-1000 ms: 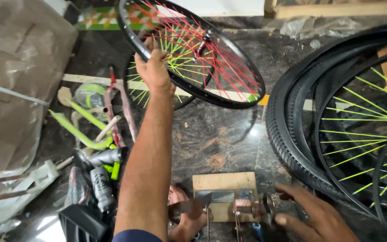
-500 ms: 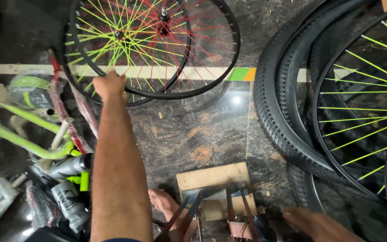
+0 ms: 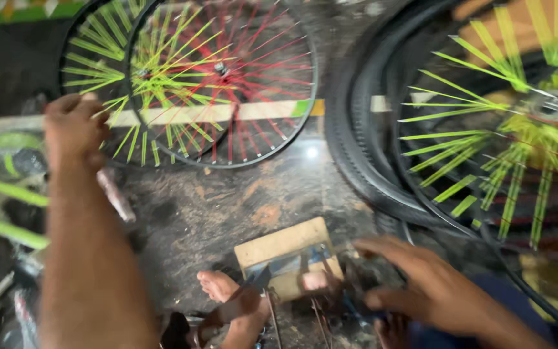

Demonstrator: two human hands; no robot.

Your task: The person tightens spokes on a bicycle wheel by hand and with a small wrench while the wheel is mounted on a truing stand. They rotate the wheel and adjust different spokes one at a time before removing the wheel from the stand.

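Left hand (image 3: pixel 72 126) was curled shut beside the black-rimmed wheel with red and green spokes (image 3: pixel 224 84); right hand (image 3: pixel 421 284), fingers spread, steadied the small wooden-based stand (image 3: pixel 279 249) below it.

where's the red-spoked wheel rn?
Head view, top centre: the red-spoked wheel lies on the dark floor, overlapping a green-spoked wheel on its left, just right of the left hand.

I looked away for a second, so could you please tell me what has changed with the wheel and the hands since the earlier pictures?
The left hand carried the red-spoked wheel down from mid-air, leaned it against the green-spoked wheel by the wall and let go. The right hand stayed low at the wooden block.
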